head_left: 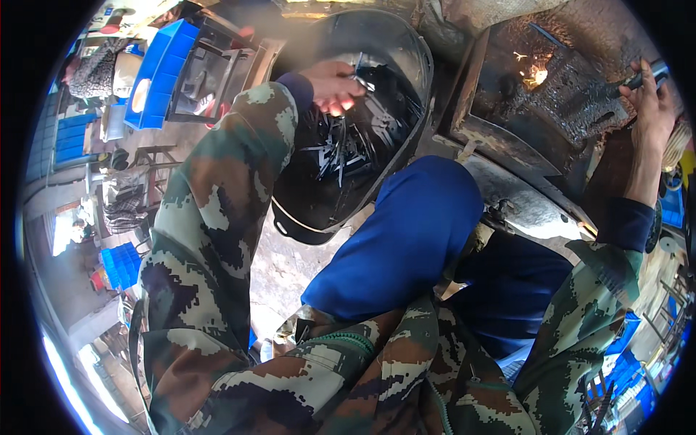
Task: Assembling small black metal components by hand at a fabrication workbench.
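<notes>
My left hand [332, 87] is over a black oval tub [304, 206]. Its fingers are closed around a thin metal piece [360, 64], mostly covered by the fingers. Below it in the tub lies a loose heap of dark, narrow metal strips [341, 148], some with shiny edges. At the far right my right hand [650, 98] is wrapped round a dark cylindrical handle [659, 71]. Between the hands stands a grimy metal box [471, 87] with a wet-looking, crusted inside. A bright orange glow [535, 75] shows in it, near a thin bluish rod [545, 33].
My knees in blue trousers [413, 232] sit close below the tub and box. A light metal plate [533, 206] slopes under the box's near edge. Blue bins [161, 72] stand by a dark metal frame at the upper left. Further benches and blue crates [120, 265] lie left.
</notes>
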A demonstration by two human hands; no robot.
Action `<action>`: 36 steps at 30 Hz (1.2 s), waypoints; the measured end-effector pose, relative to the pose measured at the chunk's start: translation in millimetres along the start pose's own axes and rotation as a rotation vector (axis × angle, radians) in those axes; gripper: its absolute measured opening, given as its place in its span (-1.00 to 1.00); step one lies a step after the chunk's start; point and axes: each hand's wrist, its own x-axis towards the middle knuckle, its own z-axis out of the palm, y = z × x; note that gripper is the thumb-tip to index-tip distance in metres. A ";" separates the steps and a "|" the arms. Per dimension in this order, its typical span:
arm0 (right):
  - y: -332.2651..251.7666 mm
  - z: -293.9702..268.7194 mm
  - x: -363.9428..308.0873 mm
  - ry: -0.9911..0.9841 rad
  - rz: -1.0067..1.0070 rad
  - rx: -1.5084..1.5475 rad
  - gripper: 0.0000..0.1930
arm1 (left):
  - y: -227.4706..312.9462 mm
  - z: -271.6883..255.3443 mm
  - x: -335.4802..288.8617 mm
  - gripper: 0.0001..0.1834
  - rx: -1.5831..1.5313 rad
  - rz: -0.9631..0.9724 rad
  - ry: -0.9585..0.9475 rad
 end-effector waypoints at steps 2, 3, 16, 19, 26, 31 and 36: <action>1.3 5.5 -3.5 0.040 -0.035 0.049 -0.67 | -7.4 3.2 -3.7 -0.21 -0.245 0.162 0.087; 3.4 4.3 -1.0 0.036 -0.037 0.051 -0.67 | -11.5 2.5 -5.0 -0.21 -0.248 0.162 0.090; 6.9 -3.2 3.8 -0.012 -0.107 0.053 -0.64 | -141.4 70.2 -31.8 -0.38 0.138 0.161 0.619; 5.2 -3.0 3.2 -0.021 -0.105 0.057 -0.65 | -145.5 103.6 -27.4 -0.31 -0.116 0.142 0.487; 0.4 1.0 0.7 -0.008 -0.061 0.070 -0.68 | -141.1 115.9 -7.5 -0.27 -0.095 0.101 0.543; 3.9 -3.0 2.2 -0.012 -0.071 0.084 -0.68 | -122.7 119.3 -10.5 -0.30 -0.148 0.013 0.527; 2.7 -0.4 1.6 -0.029 -0.109 0.070 -0.69 | -148.7 131.8 3.3 -0.24 0.176 -0.045 0.652</action>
